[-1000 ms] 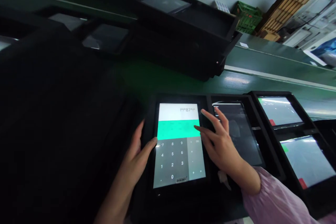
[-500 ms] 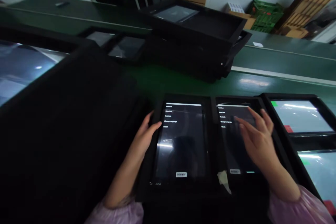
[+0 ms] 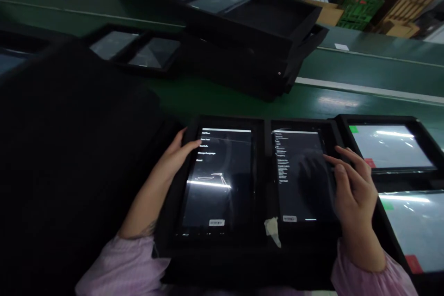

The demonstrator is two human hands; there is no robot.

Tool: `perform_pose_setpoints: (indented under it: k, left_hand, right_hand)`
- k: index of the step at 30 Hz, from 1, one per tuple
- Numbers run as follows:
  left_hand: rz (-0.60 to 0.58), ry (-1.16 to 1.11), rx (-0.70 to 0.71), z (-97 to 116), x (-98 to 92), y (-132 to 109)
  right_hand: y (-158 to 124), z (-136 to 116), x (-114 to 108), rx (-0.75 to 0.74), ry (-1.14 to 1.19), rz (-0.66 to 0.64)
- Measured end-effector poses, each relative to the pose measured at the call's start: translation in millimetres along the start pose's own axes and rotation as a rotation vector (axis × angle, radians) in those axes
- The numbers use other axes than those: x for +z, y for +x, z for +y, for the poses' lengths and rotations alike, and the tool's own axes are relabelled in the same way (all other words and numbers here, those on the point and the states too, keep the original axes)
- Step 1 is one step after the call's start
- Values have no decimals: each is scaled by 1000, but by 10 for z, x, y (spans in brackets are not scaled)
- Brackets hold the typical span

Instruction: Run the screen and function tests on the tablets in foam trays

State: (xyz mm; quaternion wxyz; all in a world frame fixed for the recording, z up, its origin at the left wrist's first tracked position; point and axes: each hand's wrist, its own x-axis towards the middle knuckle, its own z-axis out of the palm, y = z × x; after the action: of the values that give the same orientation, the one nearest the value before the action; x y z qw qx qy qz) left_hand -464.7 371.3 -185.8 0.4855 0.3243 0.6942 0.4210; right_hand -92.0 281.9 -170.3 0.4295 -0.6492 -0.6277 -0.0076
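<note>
In front of me lies a black tray with two tablets side by side, both screens lit dark. The left tablet shows a short white menu; the right tablet shows a longer list of small text. My left hand grips the tray's left rim, thumb on top near the left tablet and fingers behind the edge. Over the right edge of the right tablet is my right hand, empty, its fingers apart and the index finger pointing at the screen. Whether that fingertip touches the glass I cannot tell.
A piece of tape sticks to the divider between the tablets. At right, another tray holds two white-lit tablets. Stacked black trays stand behind on the green bench. A dark bulk fills the left.
The right tablet's screen went from the short menu to a longer text list. My right hand drew back toward that tablet's right edge. The view shifted; my left hand stays at the rim.
</note>
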Motion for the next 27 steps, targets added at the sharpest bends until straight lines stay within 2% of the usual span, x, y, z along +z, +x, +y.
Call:
perform_pose_setpoints:
  k: [3, 8, 12, 16, 22, 27]
  left_hand:
    - [19, -52, -10, -70, -27, 12]
    - [-29, -66, 1, -112, -42, -7]
    - [-18, -69, -27, -105, -57, 21]
    - [9, -68, -42, -89, -46, 31]
    - [41, -87, -73, -17, 8, -51]
    - [8, -118, -40, -89, -21, -8]
  right_hand:
    - [4, -9, 7, 13, 27, -13]
    - [5, 1, 24, -21, 69, -90]
    - [-1, -61, 58, -117, 50, -137]
    - [-23, -156, 114, -257, 37, -245]
    - [-19, -184, 153, -298, 34, -321]
    - [-42, -222, 148, -398, -18, -430]
